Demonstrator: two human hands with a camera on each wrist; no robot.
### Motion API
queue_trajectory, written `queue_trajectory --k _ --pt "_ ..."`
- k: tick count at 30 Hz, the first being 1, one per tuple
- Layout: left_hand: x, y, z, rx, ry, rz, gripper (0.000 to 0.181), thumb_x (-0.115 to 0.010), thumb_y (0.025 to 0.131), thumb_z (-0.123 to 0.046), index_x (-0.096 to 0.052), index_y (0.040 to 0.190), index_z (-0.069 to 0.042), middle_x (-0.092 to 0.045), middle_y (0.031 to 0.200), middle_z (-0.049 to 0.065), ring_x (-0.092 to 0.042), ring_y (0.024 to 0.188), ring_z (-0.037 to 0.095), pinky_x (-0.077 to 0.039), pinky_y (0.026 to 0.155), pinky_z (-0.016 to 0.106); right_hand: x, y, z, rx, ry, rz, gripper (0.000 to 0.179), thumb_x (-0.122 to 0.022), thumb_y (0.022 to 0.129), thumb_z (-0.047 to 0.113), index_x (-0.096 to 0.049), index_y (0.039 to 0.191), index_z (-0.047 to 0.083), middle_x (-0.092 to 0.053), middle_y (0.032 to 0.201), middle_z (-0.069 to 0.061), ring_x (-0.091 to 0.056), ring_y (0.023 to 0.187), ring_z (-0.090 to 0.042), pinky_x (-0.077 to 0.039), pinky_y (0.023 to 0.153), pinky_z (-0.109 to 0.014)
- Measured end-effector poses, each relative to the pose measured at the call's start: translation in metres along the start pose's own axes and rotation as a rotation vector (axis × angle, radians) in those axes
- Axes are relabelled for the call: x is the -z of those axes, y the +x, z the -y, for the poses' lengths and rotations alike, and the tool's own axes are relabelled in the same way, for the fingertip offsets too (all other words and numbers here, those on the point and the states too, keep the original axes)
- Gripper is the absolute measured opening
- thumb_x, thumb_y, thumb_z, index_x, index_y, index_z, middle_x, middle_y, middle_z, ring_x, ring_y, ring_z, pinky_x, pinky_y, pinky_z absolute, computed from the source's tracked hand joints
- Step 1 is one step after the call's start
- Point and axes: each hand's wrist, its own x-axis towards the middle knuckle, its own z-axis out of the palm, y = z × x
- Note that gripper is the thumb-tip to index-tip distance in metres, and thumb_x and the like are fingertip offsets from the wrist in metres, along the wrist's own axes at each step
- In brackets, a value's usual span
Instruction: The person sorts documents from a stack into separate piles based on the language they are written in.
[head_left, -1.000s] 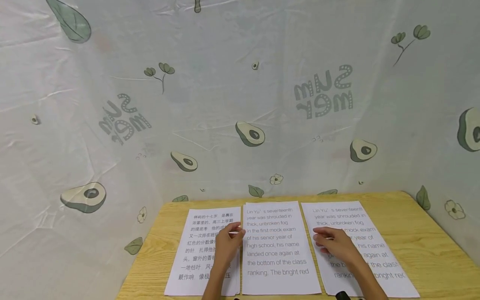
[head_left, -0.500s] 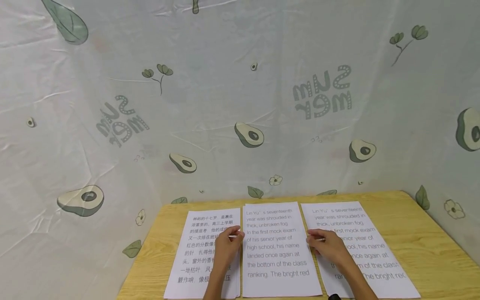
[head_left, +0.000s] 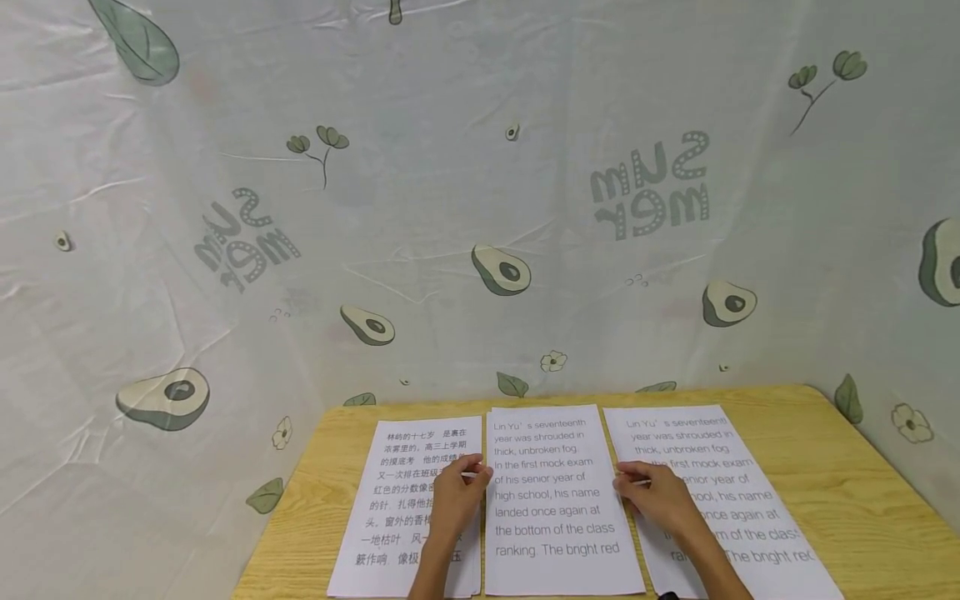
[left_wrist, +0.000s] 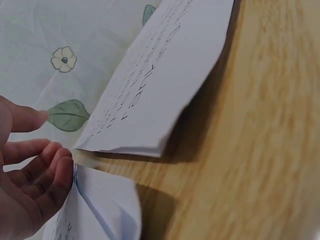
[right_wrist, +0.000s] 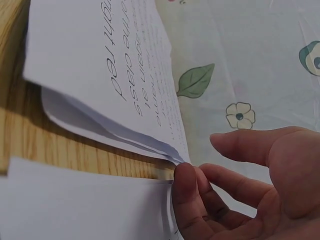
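The middle stack of printed paper (head_left: 551,573) lies between my two hands, English text on its top sheet. At its left edge is my left hand (head_left: 454,504), above the Chinese-text stack (head_left: 360,575); its thumb stands apart from loosely bent fingers. My right hand (head_left: 666,504) is at the opposite edge, over the inner side of the right English-text stack (head_left: 780,575). In the right wrist view, the right hand's fingertips (right_wrist: 185,180) meet the paper edges, thumb raised away. Sheet edges of the middle stack (right_wrist: 115,127) are uneven and slightly fanned there.
All the stacks lie on a wood-grain table (head_left: 847,475). Behind it hangs a pale curtain (head_left: 420,208) printed with avocados, leaves and flowers. Part of a small black object (head_left: 667,595) shows at the bottom edge by the right wrist.
My right hand has moved left, from over the right stack to the right edge of the middle stack. The left hand has stayed nearly in place, and the stacks lie as before.
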Motion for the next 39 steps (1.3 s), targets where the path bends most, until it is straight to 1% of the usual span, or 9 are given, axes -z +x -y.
queue_trajectory --k 7,14,17,21,24,27,31,35,39 --pt "-0.003 -0.001 0.001 0.025 0.047 0.001 0.037 -0.079 0.096 -0.02 -0.075 0.129 -0.004 -0.072 0.1 -0.001 -0.065 0.089 0.012 -0.054 0.07 0.02 -0.004 0.001 -0.002 -0.016 -0.028 0.009 0.047 -0.071 0.098 0.017 -0.066 0.136 -0.009 -0.075 0.104 -0.008 -0.07 0.078 -0.014 -0.057 0.065 -0.024" --pt "-0.006 -0.003 0.001 -0.008 0.099 0.014 0.04 -0.08 0.094 -0.018 -0.075 0.129 0.0 -0.069 0.095 0.0 -0.06 0.082 0.012 -0.05 0.066 0.02 -0.007 0.0 0.0 0.019 -0.064 -0.003 0.048 -0.074 0.095 0.014 -0.066 0.134 -0.012 -0.075 0.104 -0.007 -0.072 0.081 -0.015 -0.059 0.065 -0.025" --pt "-0.006 -0.004 0.001 -0.018 0.113 0.026 0.033 -0.08 0.093 -0.018 -0.077 0.121 0.0 -0.065 0.092 0.001 -0.057 0.078 0.012 -0.047 0.061 0.02 -0.008 0.0 0.0 0.03 -0.097 -0.004 0.047 -0.075 0.095 0.015 -0.068 0.133 -0.012 -0.075 0.103 -0.006 -0.073 0.085 -0.015 -0.057 0.066 -0.024" --pt "-0.007 -0.004 0.0 -0.015 0.122 0.046 0.014 -0.08 0.093 -0.017 -0.075 0.1 -0.005 -0.06 0.088 0.003 -0.055 0.074 0.014 -0.044 0.056 0.021 -0.01 0.001 0.0 0.046 -0.145 -0.006 0.046 -0.076 0.094 0.017 -0.069 0.131 -0.011 -0.075 0.103 -0.004 -0.072 0.091 -0.016 -0.054 0.07 -0.024" --pt "-0.007 -0.004 -0.001 -0.01 0.122 0.052 0.012 -0.079 0.093 -0.016 -0.074 0.097 -0.006 -0.06 0.087 0.004 -0.055 0.074 0.015 -0.044 0.055 0.022 -0.011 0.001 -0.002 0.055 -0.162 -0.004 0.046 -0.076 0.094 0.017 -0.07 0.13 -0.01 -0.075 0.103 -0.003 -0.07 0.092 -0.016 -0.052 0.072 -0.024" --pt "-0.008 -0.005 -0.002 -0.009 0.126 0.047 0.021 -0.08 0.093 -0.016 -0.078 0.109 -0.003 -0.061 0.091 0.004 -0.056 0.076 0.015 -0.046 0.057 0.022 -0.011 0.001 -0.002 0.064 -0.172 -0.002 0.045 -0.077 0.094 0.018 -0.071 0.129 -0.01 -0.075 0.104 -0.004 -0.07 0.093 -0.016 -0.052 0.074 -0.026" --pt "-0.008 -0.006 -0.003 -0.036 0.14 0.035 0.037 -0.081 0.093 -0.019 -0.077 0.125 -0.002 -0.067 0.097 0.003 -0.059 0.083 0.013 -0.049 0.065 0.022 -0.011 0.002 -0.001 0.071 -0.182 -0.008 0.046 -0.077 0.093 0.018 -0.071 0.129 -0.009 -0.075 0.107 -0.007 -0.071 0.096 -0.02 -0.054 0.077 -0.03" --pt "-0.008 -0.006 -0.003 -0.073 0.132 0.032 0.04 -0.081 0.093 -0.019 -0.076 0.129 -0.002 -0.07 0.101 0.002 -0.061 0.087 0.011 -0.051 0.072 0.022 -0.011 0.0 0.001 0.081 -0.183 -0.016 0.045 -0.078 0.093 0.017 -0.071 0.13 -0.007 -0.074 0.111 -0.009 -0.071 0.097 -0.021 -0.055 0.079 -0.032" --pt "-0.007 -0.006 -0.004 -0.079 0.101 0.046 0.04 -0.081 0.093 -0.016 -0.075 0.131 -0.002 -0.069 0.102 0.002 -0.061 0.088 0.011 -0.052 0.072 0.021 -0.013 -0.002 0.004 0.09 -0.152 -0.025 0.043 -0.078 0.091 0.012 -0.072 0.131 -0.005 -0.075 0.11 -0.008 -0.072 0.096 -0.019 -0.055 0.078 -0.028"
